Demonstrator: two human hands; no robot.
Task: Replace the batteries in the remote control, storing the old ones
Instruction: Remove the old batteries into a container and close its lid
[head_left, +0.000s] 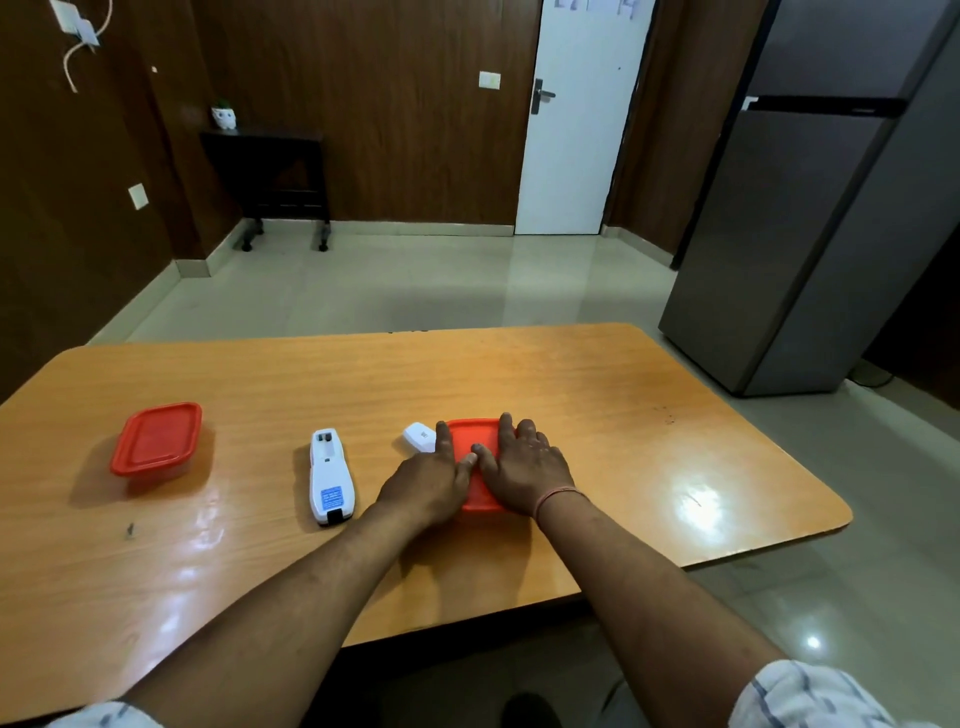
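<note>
A white remote control (330, 475) lies face down on the wooden table (623, 405), its battery bay uncovered at the far end. Its small white battery cover (420, 436) rests just left of a red-lidded container (475, 441). Both hands lie flat on that red lid: my left hand (431, 480) covers its left edge and my right hand (522, 465) its right part, thumbs meeting in the middle. What is inside this container is hidden. A second red-lidded clear container (156, 441) sits lidded at the far left.
A grey refrigerator (810, 218) stands to the right beyond the table. A white door (576, 130) and a dark side table (270, 166) are at the far wall. The table's near edge runs diagonally toward my right arm.
</note>
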